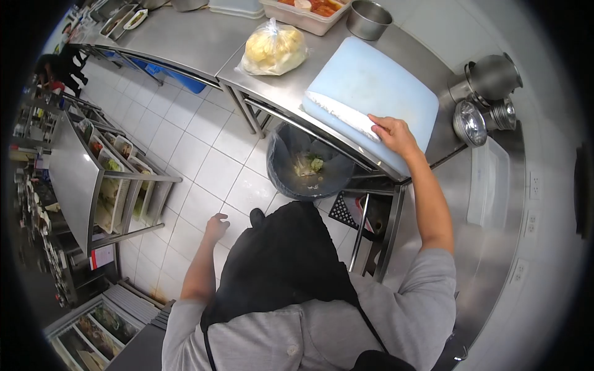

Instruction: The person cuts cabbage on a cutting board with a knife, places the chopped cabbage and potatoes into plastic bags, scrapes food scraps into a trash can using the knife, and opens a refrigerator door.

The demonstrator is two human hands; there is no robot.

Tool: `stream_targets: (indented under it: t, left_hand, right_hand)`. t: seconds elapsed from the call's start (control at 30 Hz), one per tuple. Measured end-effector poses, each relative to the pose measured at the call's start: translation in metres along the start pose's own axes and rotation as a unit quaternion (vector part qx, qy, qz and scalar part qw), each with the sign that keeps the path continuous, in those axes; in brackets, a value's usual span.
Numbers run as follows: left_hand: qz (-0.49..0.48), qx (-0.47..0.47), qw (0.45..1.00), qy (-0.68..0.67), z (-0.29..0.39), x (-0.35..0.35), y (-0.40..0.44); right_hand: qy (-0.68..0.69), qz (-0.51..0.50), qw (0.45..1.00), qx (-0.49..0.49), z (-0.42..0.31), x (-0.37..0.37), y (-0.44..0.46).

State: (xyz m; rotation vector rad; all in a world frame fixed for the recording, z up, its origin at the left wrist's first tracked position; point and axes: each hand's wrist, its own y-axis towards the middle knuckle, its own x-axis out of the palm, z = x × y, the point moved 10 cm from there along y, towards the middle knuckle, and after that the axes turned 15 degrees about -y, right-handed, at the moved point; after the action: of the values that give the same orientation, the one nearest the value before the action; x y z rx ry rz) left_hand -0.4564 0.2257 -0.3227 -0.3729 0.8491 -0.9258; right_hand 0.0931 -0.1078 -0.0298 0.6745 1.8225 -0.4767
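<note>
My right hand (396, 135) is at the near edge of a light blue cutting board (377, 80) on the steel counter. Its thumb and fingers are closed on the end of a long white strip (340, 113) with a speckled edge, which tapers to the left along the board. Whether it is a folded cloth or a bright blade I cannot tell. Low on my left, my left hand (216, 227) hangs over the floor, fingers loosely bent and thumb apart, with nothing seen in it. A knotted plastic bag of pale yellow pieces (273, 49) sits left of the board.
Below the counter stands a lined bin (281, 167) with green scraps inside. Steel bowls (473, 123) and a steel pot (369, 20) stand near the board. A rack with food tubs (111, 167) is on the left. People (65, 65) stand far off.
</note>
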Motion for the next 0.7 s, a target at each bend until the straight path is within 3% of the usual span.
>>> stream_targets:
  t: [0.13,0.17,0.33,0.43,0.53,0.6,0.67,0.7]
  left_hand:
    - [-0.009,0.017,1.0,0.003,-0.028,0.0,0.018]
    - [-0.015,0.02,1.0,0.006,-0.032,-0.002,0.019]
    - [-0.042,-0.014,0.999,0.015,-0.046,-0.008,0.024]
    - [-0.052,-0.007,0.998,0.023,-0.045,-0.013,0.025]
    - [-0.063,-0.002,0.997,0.044,-0.042,-0.022,0.015]
    - [-0.073,0.003,0.996,0.056,-0.041,-0.026,0.012]
    - [-0.081,0.001,0.995,0.061,-0.042,-0.033,0.009]
    - [-0.08,-0.002,0.995,0.055,-0.041,-0.037,0.006]
  right_hand:
    - [-0.045,0.001,0.998,-0.037,-0.034,-0.002,-0.042]
    - [-0.084,-0.034,0.996,-0.007,-0.042,-0.001,-0.055]
    - [0.015,-0.02,0.999,0.044,-0.067,0.027,-0.104]
    - [0.05,-0.119,0.978,0.161,-0.073,0.069,-0.131]
    - [0.2,-0.211,0.896,0.335,-0.057,0.144,-0.16]
    - [0.257,-0.23,0.889,0.301,-0.034,0.221,-0.16]
    - [0.229,-0.216,0.895,0.316,-0.035,0.256,-0.155]
    - [0.103,-0.186,0.937,0.278,-0.037,0.27,-0.149]
